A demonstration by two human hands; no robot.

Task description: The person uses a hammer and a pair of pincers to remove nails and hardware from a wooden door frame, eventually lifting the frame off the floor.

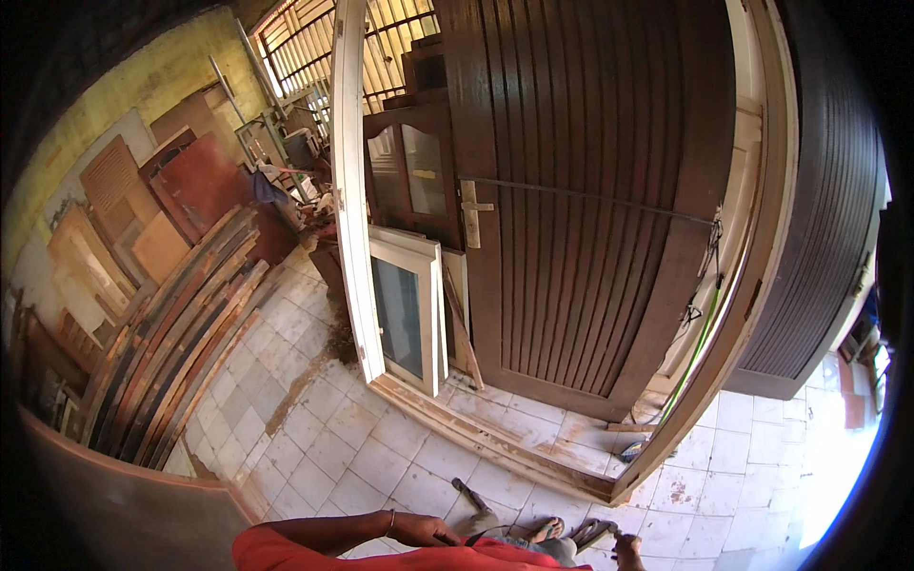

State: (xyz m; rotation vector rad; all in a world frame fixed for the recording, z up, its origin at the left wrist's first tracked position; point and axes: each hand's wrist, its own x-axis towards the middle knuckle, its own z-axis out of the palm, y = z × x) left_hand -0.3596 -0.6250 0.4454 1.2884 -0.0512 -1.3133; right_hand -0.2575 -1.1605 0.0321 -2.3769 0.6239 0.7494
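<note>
My left hand (423, 530), with a thin bracelet at the wrist, is bent in across the front of my red shirt (314, 550). Its fingers look curled at the cloth, and what they hold, if anything, is hidden. At the lower edge my right hand (627, 548) is closed, low beside a dark shape on the tiles; I cannot make out anything in its grip. A sandalled foot (546, 529) shows between the hands. In front of me stands a pale wooden door frame (495, 443), with a dark brown ribbed door (581, 266) behind it.
A black cord and a green strap (693, 357) run along the frame's right side. White framed glass panels (400, 309) lean at its left post. Curved stacked boards (181, 333) fill the left, near a brown panel edge (133, 476). Another ribbed door (819, 219) stands right.
</note>
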